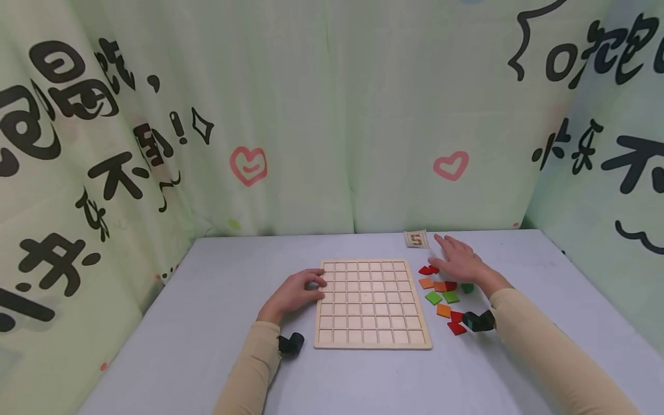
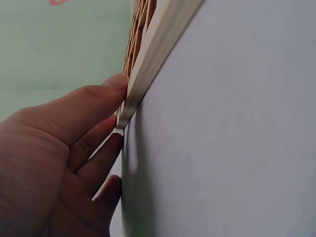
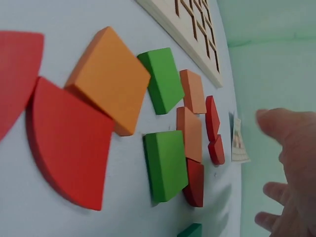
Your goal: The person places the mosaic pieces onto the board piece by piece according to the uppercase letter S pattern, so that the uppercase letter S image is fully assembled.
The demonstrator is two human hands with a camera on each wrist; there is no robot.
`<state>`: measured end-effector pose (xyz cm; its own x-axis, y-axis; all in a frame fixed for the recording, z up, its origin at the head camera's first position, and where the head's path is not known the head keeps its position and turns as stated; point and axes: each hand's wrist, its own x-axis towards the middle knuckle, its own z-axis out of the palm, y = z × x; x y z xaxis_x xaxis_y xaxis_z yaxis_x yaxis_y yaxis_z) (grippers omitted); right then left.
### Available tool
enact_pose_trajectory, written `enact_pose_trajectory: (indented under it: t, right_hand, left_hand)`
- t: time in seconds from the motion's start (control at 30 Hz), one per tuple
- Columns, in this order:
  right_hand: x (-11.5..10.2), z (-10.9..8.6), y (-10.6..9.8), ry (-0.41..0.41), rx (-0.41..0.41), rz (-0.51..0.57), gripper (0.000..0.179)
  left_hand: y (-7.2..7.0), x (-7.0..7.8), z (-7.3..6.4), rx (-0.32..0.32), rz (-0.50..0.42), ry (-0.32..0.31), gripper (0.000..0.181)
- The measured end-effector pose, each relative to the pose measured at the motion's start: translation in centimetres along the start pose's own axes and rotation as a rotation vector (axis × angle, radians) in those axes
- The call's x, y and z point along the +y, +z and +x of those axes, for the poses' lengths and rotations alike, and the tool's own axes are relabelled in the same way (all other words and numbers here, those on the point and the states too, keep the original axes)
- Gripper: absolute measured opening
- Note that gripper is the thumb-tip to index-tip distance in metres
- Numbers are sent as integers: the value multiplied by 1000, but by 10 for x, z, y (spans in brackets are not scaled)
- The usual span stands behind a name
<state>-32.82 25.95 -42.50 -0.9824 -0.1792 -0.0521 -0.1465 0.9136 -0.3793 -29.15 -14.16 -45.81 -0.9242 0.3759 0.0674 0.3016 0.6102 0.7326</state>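
Note:
A square wooden grid board (image 1: pixel 366 348) lies on the table, its cells bare wood. At its left edge is my left hand (image 1: pixel 294 295), thumb and fingertips spread and resting against the rim. In the left wrist view the thumb (image 2: pixel 94 101) lies along the board's frame (image 2: pixel 153 49). My right hand (image 1: pixel 459 259) reaches over the table right of the board, fingers extended and holding nothing. Just beyond its thumb lies a small patterned card (image 1: pixel 417 239). Below that hand are flat coloured pieces, among them red quarter-rounds (image 3: pixel 71 143), an orange square (image 3: pixel 111 79) and green squares (image 3: pixel 168 165).
The pieces lie loosely scattered along the board's right side, a dark green one (image 1: pixel 467 288) partly under the right wrist. A white cloth covers the table (image 1: pixel 249 253). Pale green curtains (image 1: pixel 332 115) with black writing and red hearts hang behind and at both sides.

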Motion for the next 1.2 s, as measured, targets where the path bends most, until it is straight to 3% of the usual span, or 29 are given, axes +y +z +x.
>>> enact_pose_trajectory:
  t: [0.17, 0.53, 0.9, 1.2]
  right_hand:
    - [9, 2, 5, -39, -13, -31, 67]
    - [9, 0, 5, -23, -94, 38, 48]
    - [9, 2, 6, -37, -70, 60, 39]
    - [10, 4, 10, -30, -31, 54, 44]
  left_hand:
    - [1, 3, 0, 3, 4, -22, 18]
    - [3, -2, 2, -8, 10, -29, 19]
    - [1, 0, 2, 1, 5, -20, 19]
    - [1, 0, 2, 1, 1, -27, 18]
